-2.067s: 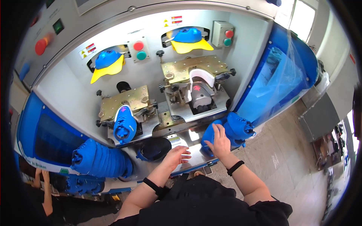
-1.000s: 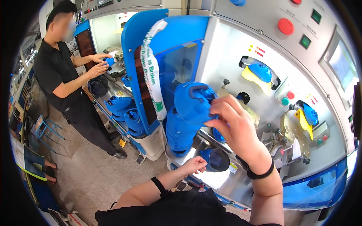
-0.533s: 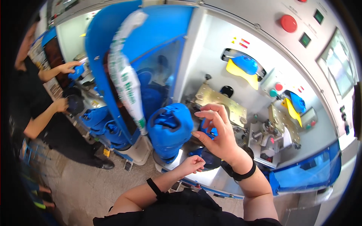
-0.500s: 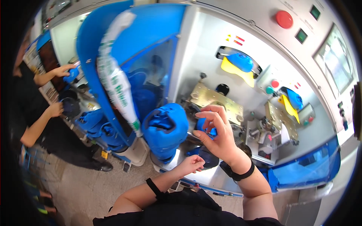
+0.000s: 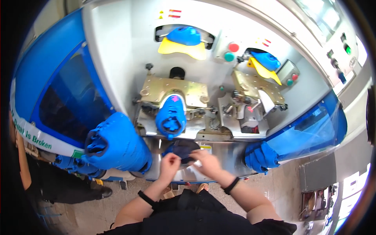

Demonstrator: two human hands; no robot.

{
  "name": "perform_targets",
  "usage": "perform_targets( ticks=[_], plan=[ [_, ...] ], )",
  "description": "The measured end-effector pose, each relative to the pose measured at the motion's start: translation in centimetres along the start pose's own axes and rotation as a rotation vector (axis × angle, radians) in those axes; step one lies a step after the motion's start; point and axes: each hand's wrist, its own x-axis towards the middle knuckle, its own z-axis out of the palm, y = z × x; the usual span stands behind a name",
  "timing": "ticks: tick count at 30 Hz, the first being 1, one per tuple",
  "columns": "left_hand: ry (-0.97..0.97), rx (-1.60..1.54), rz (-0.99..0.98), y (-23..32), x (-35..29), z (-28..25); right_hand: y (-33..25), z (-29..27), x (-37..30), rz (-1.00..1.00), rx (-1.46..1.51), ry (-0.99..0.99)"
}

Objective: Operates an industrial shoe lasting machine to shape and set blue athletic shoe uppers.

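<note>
A dark navy fabric piece (image 5: 185, 149), probably a shoe upper, lies at the steel ledge in front of me. My left hand (image 5: 170, 167) is closed in a pinch at its near left edge. From the right, my right hand (image 5: 206, 162) reaches over the same piece, fingers closed on its rim, slightly blurred. Just beyond sits a blue shoe upper (image 5: 171, 116), its toe under the brass-coloured plate (image 5: 160, 88) of the left machine station. To my left lies a large stack of nested blue uppers (image 5: 121, 143).
A smaller stack of blue uppers (image 5: 261, 156) sits at right. The right station holds a grey shoe form (image 5: 249, 115). Yellow flaps (image 5: 182, 49) with blue covers hang above. Red (image 5: 234, 47) and green (image 5: 229, 57) buttons stand between stations. A co-worker's arm (image 5: 23, 164) shows far left.
My view has swung to the right. My right hand has come down from beside the machine's blue upper to the dark piece, where my left hand now pinches too.
</note>
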Motion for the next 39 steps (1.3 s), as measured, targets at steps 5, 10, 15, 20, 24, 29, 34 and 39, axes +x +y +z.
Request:
perform_targets(
  ticks=[5,10,15,20,24,29,34,39],
  plan=[
    [-0.038,0.628,0.383,4.7,0.6,1.2,4.8,7.2,-0.4,-0.146,-0.295,-0.156],
    [-0.218,1.109,0.538,4.4,-0.9,2.5,5.0,2.7,-1.1,-0.229,-0.082,-0.157],
    [-0.432,0.673,-0.138,5.5,-1.5,7.1,8.0,-14.2,5.0,-0.376,-0.218,0.569],
    [-0.364,-0.325,-0.245,5.2,0.1,9.7,17.7,-34.1,14.0,0.089,-0.45,0.927],
    [-0.443,-0.598,-0.497,6.9,1.5,13.2,23.3,-35.8,13.5,0.119,-0.316,0.565],
    [-0.934,-0.881,-0.376,8.5,1.4,14.5,14.0,-24.6,4.0,0.096,-0.303,0.709],
    [-0.889,-0.601,-0.459,8.0,2.5,18.6,11.2,-12.8,-11.4,0.112,-0.17,0.642],
    [-0.665,-0.557,-0.557,6.8,4.9,24.3,12.6,-14.2,-9.9,0.084,-0.047,0.504]
  ],
)
